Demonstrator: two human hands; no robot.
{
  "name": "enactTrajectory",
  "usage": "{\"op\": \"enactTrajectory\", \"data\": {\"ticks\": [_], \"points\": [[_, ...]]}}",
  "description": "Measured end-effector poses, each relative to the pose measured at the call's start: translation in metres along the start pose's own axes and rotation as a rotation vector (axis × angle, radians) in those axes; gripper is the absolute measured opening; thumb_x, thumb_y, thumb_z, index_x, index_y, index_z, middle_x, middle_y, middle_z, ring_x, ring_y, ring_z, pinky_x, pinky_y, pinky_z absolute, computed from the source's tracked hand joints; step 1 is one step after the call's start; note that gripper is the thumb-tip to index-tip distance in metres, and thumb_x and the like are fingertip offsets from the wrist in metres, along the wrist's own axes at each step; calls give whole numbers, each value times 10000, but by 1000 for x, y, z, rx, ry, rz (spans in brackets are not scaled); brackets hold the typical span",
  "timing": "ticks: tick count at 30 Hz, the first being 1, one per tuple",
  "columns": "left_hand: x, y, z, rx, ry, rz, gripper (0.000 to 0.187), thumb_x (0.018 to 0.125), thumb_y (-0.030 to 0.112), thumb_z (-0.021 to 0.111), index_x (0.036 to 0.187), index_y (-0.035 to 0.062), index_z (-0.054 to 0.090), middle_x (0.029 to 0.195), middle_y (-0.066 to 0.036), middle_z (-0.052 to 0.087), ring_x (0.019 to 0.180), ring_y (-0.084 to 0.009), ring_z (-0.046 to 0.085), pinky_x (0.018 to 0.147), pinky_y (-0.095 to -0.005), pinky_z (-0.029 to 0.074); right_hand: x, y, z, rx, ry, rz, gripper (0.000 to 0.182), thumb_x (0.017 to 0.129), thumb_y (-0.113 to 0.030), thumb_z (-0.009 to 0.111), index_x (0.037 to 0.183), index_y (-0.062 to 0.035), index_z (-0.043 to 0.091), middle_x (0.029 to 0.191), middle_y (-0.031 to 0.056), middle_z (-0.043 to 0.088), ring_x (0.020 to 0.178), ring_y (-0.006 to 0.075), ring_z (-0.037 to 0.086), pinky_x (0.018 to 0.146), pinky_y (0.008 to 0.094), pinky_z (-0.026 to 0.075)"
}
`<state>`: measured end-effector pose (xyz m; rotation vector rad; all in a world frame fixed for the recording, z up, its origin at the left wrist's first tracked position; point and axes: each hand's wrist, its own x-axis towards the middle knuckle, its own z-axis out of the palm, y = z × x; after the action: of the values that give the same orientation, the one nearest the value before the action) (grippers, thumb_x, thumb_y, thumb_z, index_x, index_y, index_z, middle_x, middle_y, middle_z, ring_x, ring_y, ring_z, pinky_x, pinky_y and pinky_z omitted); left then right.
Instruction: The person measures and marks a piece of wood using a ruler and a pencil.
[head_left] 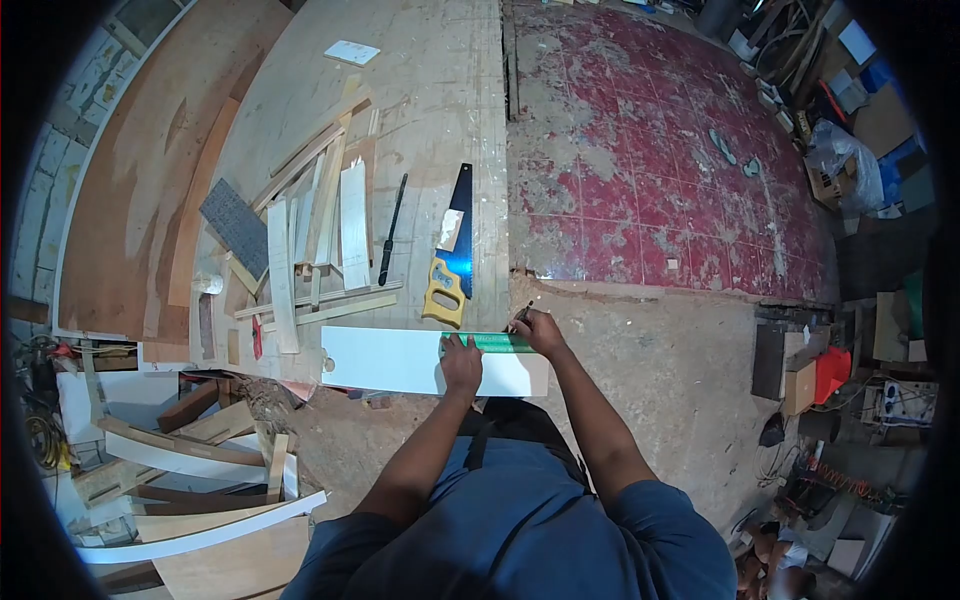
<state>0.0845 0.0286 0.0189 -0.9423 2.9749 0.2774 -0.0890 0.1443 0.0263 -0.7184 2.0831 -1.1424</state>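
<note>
A white board (pixel 385 358) lies crosswise in front of my body, at the near edge of the plywood worktop. Along its far edge sits a green ruler (pixel 497 342). My left hand (pixel 461 365) rests on the ruler and the board with its fingers spread, pressing down. At the ruler's right end, my right hand (pixel 541 332) is closed around a dark pencil (pixel 526 307), whose upper end sticks up past the fingers. Just beyond the ruler lies a handsaw (pixel 447 290) with a yellow handle, its blade pointing away from me.
Left of the saw are a slim dark file-like tool (pixel 393 230) and a pile of wood strips (pixel 325 210). A grey patterned panel (pixel 237 225) lies farther left. Offcuts (pixel 200 450) heap at lower left. Worn red floor (pixel 650 150) spreads at far right.
</note>
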Motion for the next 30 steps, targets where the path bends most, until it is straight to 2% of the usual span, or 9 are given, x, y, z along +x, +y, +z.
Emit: {"op": "enactTrajectory", "data": {"ticks": [2,3,6,9,11,15,17,27,30], "points": [[1,-2,0,-12,-33,4,376,927,299,539,1090,-32,610,1083,-261,506,1116,-473,481,677,-475,553,0,-3,-1,-48,-28,-2,218,865,-226,658,823,-14,691,801,151,684,755,278,672,699,380,504],[2,-4,2,-23,-68,9,416,918,326,547,1151,-16,590,1127,-291,493,1138,-500,472,656,-496,554,0,-4,-1,-48,-27,-3,218,865,-226,658,823,-14,691,801,151,684,755,278,672,699,380,504],[2,-4,5,-13,-69,8,406,921,323,544,1133,-19,599,1124,-289,494,1133,-498,475,659,-494,554,1,4,2,-128,-40,0,215,859,-231,660,832,-20,695,818,161,679,781,293,667,708,386,503],[2,-3,2,-11,-50,13,402,919,325,545,1119,-19,609,1120,-279,500,1133,-490,475,661,-485,559,3,6,2,-96,-11,-143,214,865,-224,664,852,-14,700,768,151,671,678,259,652,633,359,493],[3,-2,1,-16,-67,1,405,914,325,552,1117,-20,612,1118,-277,502,1134,-488,476,659,-482,560,3,6,1,-173,-70,-140,205,846,-237,669,852,-34,695,836,163,673,800,313,657,729,402,503],[5,-3,2,-24,-105,-14,412,907,326,561,1123,-20,617,1109,-275,509,1108,-470,490,649,-476,564,4,8,1,-196,-31,-247,213,841,-253,675,856,-42,696,829,155,672,794,319,654,728,406,501],[3,-4,2,-5,-67,8,414,904,327,563,1126,-19,617,1103,-273,510,1089,-462,496,641,-475,563,3,9,-1,-137,-58,-143,182,860,-229,649,878,-63,723,844,139,696,761,269,674,697,369,515],[0,-7,13,4,81,56,409,897,324,566,1118,-18,604,1050,-252,507,1051,-454,500,605,-492,538,4,4,-1,-186,-63,-131,183,855,-231,657,875,-61,723,846,138,694,768,273,674,706,372,516],[1,-6,15,-6,2,7,414,899,327,563,1127,-16,598,1044,-235,497,1060,-441,492,604,-481,535,4,8,0,-261,-82,-164,184,857,-227,657,873,-55,722,848,144,690,771,281,673,711,369,517]]}}
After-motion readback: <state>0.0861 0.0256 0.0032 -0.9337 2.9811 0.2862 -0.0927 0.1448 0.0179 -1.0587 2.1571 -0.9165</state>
